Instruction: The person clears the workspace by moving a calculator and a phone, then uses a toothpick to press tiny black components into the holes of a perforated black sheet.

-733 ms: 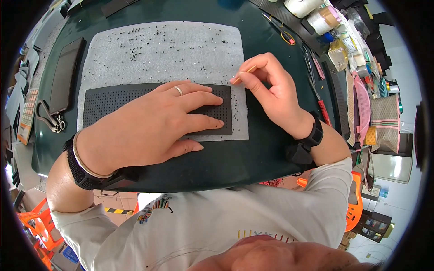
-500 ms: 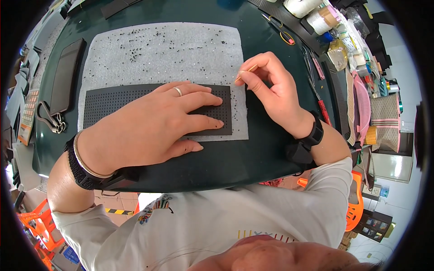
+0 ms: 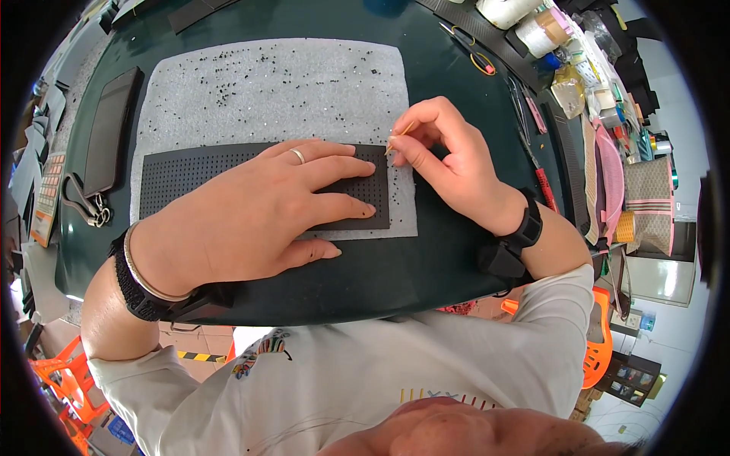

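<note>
My left hand (image 3: 262, 201) lies flat with fingers spread across a black perforated sheet (image 3: 179, 175), covering much of its middle. The sheet rests on a pale grey foam mat (image 3: 319, 102) scattered with many tiny black bits. In my right hand (image 3: 455, 163) a thin wooden toothpick (image 3: 400, 137) is pinched between thumb and forefinger. Its lower tip sits at the sheet's upper right corner; whether it touches the sheet I cannot tell.
A dark phone (image 3: 112, 125) with a strap lies left of the mat, near a calculator (image 3: 50, 199). Small scissors (image 3: 475, 57), tweezers (image 3: 519, 110) and a red-handled tool (image 3: 545, 188) lie at the right. Rolls of tape (image 3: 541, 34) and a pink-edged bag (image 3: 650, 205) stand beyond.
My right hand has moved slightly left and down, bringing the toothpick from beside the mat's right edge to the sheet's corner, tilted more steeply. My left hand stays in place.
</note>
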A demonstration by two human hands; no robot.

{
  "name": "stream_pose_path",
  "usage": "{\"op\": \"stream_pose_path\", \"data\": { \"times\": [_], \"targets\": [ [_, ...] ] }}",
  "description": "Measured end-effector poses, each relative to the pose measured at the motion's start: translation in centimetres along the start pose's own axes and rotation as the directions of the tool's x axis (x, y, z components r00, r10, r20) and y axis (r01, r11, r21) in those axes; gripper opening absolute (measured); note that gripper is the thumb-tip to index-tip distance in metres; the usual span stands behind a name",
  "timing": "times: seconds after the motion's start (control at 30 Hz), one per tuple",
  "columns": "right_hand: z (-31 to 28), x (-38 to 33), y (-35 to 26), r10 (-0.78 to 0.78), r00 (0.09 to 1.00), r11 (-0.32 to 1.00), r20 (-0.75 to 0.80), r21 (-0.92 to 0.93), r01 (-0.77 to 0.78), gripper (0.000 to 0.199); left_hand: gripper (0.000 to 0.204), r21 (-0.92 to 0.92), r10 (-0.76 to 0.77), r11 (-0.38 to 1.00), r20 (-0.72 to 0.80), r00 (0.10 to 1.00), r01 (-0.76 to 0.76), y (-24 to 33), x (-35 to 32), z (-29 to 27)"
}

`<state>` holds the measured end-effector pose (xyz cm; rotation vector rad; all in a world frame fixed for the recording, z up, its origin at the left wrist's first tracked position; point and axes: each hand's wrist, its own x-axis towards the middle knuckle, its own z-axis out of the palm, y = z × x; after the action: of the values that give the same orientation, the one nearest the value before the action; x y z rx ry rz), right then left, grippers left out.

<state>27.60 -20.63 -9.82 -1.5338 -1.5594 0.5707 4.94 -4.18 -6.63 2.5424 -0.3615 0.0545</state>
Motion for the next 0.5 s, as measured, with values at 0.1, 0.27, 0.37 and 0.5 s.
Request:
{"op": "stream_pose_path", "data": {
  "times": [0.1,0.27,0.37,0.5],
  "targets": [
    [-0.17,0.16,-0.02,-0.033,0.999,0.997,0.027,-0.065,0.035,0.011,0.049,0.014,0.000,1.000,0.005,1.000,0.000,0.10,0.00,-0.10],
    [-0.20,0.08,0.23,-0.075,0.996,0.991,0.039,-0.104,0.079,0.012,0.043,0.063,0.026,0.998,-0.037,0.999,-0.024,0.12,0.04,-0.02],
    [-0.11,-0.10,0.37,-0.061,0.998,0.997,0.015,-0.052,0.061,0.012,0.043,0.058,0.021,0.998,-0.039,0.999,-0.019,0.11,0.06,0.01],
    [-0.07,-0.13,0.13,-0.053,0.998,0.998,0.020,-0.040,0.054,0.012,0.043,0.056,0.019,0.998,-0.038,0.999,-0.017,0.17,-0.01,0.06]
  ]
}}
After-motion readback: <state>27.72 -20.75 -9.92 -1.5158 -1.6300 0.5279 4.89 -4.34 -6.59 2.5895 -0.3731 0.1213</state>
